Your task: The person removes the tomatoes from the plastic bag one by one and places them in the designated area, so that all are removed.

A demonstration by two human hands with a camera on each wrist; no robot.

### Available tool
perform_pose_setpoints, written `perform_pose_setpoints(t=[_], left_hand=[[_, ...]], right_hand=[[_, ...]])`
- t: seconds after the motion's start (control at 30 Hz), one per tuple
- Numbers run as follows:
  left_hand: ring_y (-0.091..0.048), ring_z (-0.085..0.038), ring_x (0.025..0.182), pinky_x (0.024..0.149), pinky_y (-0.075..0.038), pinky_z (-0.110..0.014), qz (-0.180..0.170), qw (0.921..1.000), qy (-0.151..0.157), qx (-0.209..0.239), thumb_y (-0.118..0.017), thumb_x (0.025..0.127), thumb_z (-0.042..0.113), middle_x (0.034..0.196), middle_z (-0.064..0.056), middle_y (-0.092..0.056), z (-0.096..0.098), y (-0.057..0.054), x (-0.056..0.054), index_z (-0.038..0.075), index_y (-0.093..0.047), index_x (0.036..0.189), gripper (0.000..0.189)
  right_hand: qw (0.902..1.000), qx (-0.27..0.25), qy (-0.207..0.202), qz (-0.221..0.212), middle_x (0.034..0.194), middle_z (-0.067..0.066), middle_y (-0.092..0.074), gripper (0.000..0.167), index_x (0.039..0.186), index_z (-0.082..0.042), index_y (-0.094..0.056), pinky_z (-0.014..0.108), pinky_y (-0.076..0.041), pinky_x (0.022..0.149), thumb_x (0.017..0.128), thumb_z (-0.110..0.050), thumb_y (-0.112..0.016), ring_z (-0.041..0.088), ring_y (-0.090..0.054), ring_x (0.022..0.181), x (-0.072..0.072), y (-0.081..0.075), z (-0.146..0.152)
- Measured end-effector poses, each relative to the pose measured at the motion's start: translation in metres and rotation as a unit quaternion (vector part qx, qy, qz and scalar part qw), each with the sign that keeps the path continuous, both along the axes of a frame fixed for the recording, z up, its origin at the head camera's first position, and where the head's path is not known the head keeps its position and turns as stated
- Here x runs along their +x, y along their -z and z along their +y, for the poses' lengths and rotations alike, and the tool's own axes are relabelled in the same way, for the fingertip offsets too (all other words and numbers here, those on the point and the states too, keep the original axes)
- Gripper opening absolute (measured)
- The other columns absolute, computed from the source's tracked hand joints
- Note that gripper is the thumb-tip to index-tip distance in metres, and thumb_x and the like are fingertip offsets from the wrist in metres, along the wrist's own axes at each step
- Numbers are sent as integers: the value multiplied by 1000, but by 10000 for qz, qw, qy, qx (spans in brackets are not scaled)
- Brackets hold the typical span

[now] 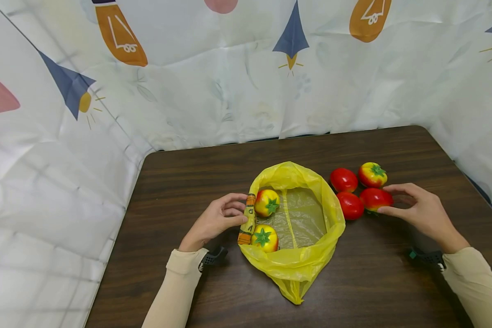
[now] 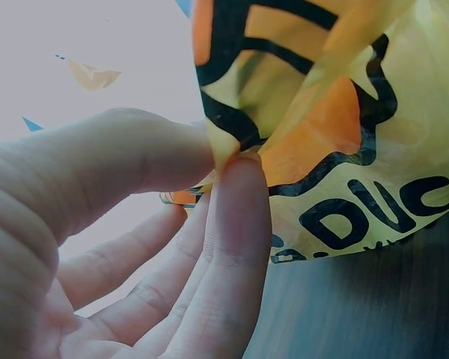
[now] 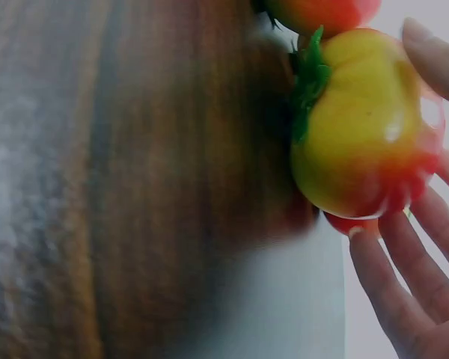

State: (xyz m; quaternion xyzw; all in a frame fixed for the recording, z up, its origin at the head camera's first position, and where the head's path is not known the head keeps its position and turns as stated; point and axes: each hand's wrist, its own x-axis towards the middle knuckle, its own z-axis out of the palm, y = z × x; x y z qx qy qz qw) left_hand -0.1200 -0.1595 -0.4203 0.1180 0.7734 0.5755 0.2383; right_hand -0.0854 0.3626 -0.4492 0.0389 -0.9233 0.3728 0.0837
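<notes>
A yellow plastic bag (image 1: 336,228) stands wide open on the table, its inside facing up. Two toy tomatoes, an upper one (image 1: 267,202) and a lower one (image 1: 264,238), lie inside along its left side. My left hand (image 1: 221,218) pinches the bag's left rim between thumb and forefinger, where black and orange print (image 2: 337,217) shows. To the bag's right, my right hand (image 1: 424,212) curls its fingers and thumb round a red and yellow toy tomato (image 3: 359,127) with a green leafy top, the nearest-right one of a cluster.
Beside the held tomato are two red tomatoes, one behind (image 1: 343,180) and one in front (image 1: 350,205), plus a yellow-red one (image 1: 372,175). They sit close to the bag's right rim. A printed white cloth (image 1: 246,100) hangs behind the dark wooden table (image 1: 180,182).
</notes>
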Motion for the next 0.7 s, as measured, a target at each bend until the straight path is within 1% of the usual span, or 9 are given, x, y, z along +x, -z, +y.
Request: perform_pose_setpoints(t=[0.1,0.27,0.4,0.57,0.7], left_hand=[[-69,-20,107,89,-60,-27,3,10000,-6,-11,-78,92,17,130,-16,-64,0,0,0,15,-53,146,60],[-69,-20,107,90,-60,-29,26,10000,4,-26,-78,92,18,131,-15,-64,-1,0,1,16,-53,146,59],[-69,-21,107,90,-60,-30,30,10000,-1,-15,-78,92,18,131,-15,-64,-2,0,2,17,-54,145,58],[-69,-21,107,91,-60,-30,20,10000,-10,41,-77,92,17,130,-15,-64,-1,0,2,17,-54,145,58],[-69,-20,106,90,-60,-30,23,10000,-3,75,-77,92,17,129,-15,-64,0,0,1,16,-54,145,58]], right_hand=[[10000,-28,18,22,112,-38,-56,52,124,-12,-69,-9,-38,85,78,-20,-92,-25,-53,98,0,-4,2],[9998,-163,50,50,113,-36,-58,49,127,-11,-68,-5,-44,80,82,-16,-88,-25,-58,93,-1,-13,1],[9995,-219,27,214,114,-31,-61,46,125,-9,-68,-3,-46,78,83,-11,-87,-20,-61,89,-3,-23,-5],[9990,-285,-102,337,115,-27,-64,47,125,-8,-68,-2,-47,78,82,-7,-87,-19,-63,89,-8,-35,-13],[9979,-329,-281,476,114,-21,-68,45,123,-9,-70,-2,-47,81,81,-5,-87,-16,-66,91,-11,-44,-23]])
